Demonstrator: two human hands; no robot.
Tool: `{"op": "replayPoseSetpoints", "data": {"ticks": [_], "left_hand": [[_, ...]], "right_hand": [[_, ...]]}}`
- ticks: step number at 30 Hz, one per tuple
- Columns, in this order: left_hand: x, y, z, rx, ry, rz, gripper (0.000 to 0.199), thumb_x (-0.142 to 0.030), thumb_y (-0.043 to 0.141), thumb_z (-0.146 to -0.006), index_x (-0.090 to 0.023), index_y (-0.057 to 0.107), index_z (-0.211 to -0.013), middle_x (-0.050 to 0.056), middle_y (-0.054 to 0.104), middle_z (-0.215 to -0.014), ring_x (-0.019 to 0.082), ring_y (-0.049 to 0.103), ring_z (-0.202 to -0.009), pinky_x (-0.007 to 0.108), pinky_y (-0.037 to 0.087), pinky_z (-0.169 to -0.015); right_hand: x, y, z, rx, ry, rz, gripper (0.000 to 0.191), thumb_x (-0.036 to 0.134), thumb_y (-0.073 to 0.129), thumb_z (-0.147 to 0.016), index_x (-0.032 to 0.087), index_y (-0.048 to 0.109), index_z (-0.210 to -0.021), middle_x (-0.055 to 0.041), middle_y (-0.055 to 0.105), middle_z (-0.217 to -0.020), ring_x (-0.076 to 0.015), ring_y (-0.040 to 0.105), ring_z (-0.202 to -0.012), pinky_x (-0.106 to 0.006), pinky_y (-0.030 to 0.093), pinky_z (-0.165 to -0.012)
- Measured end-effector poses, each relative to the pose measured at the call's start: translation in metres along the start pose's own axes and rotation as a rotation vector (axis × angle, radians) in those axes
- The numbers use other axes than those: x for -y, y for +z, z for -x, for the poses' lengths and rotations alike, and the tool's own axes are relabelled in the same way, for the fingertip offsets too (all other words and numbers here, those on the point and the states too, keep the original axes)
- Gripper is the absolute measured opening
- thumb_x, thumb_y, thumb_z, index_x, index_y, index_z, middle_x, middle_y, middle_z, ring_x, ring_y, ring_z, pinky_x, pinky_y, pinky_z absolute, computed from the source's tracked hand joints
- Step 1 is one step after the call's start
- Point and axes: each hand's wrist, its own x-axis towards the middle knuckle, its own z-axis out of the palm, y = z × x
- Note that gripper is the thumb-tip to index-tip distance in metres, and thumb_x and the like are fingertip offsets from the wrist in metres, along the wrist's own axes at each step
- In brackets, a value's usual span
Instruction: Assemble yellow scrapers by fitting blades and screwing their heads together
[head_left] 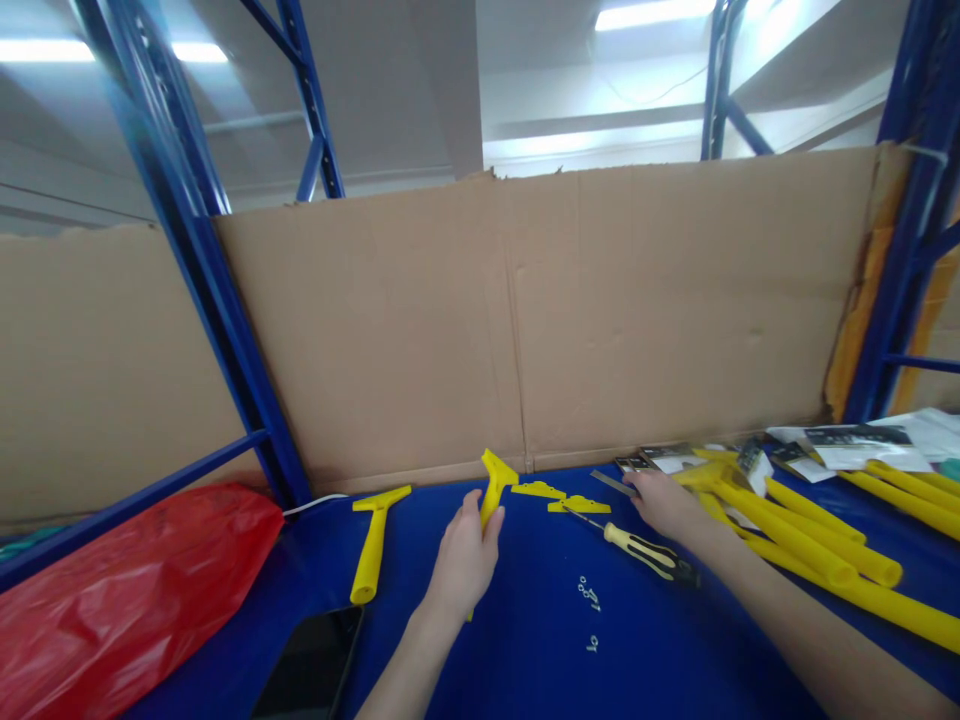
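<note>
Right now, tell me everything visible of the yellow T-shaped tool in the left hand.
The yellow tool looks plastic, with a slanted crosspiece atop its handle. The left hand grips the handle, hiding much of it; the end peeks out below. The crosspiece's right corner appears beside a flat yellow piece; contact is unclear.

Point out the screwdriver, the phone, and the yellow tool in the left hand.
Screwdriver (pixel 639 548): head view, on the handle.
Phone (pixel 313 662): head view, on the dark screen.
Held yellow tool (pixel 495 489): head view, just below its crosspiece.
</note>
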Motion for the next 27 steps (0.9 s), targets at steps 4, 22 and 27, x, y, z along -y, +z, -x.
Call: {"op": "replayPoseSetpoints", "data": {"ticks": [4,22,27], "left_hand": [[-0.009,0.008,0.007,0.109,-0.1,0.296,0.027,-0.036,0.052,-0.083,-0.018,0.05,-0.103,-0.002,0.056,-0.067,0.014,0.055,-0.044,0.025,0.044,-0.042],[-0.037,0.008,0.028,0.291,-0.348,1.071,0.029,-0.036,0.064,-0.078,-0.019,0.043,-0.089,-0.002,0.058,-0.064,0.011,0.056,-0.048,0.021,0.048,-0.038],[-0.044,0.008,0.035,0.356,-0.309,1.08,0.045,-0.049,0.064,-0.075,-0.022,0.043,-0.103,-0.007,0.054,-0.059,0.006,0.043,-0.033,0.022,0.047,-0.034]], "right_hand": [[-0.009,-0.002,-0.005,0.108,0.045,-0.037,0.03,0.031,0.057,-0.09,0.017,0.057,-0.116,-0.0074,0.06,-0.116,-0.0205,0.062,-0.098,-0.041,0.052,-0.082],[0.013,-0.028,0.035,-0.104,0.028,-0.876,0.033,0.052,0.047,-0.077,0.02,0.054,-0.075,0.0042,0.05,-0.056,-0.0113,0.049,-0.043,-0.023,0.036,-0.041],[0.043,-0.039,0.052,-0.066,-0.002,-1.18,0.035,0.054,0.06,-0.07,0.019,0.055,-0.071,0.0059,0.048,-0.05,-0.0083,0.045,-0.041,-0.02,0.033,-0.04]]}}
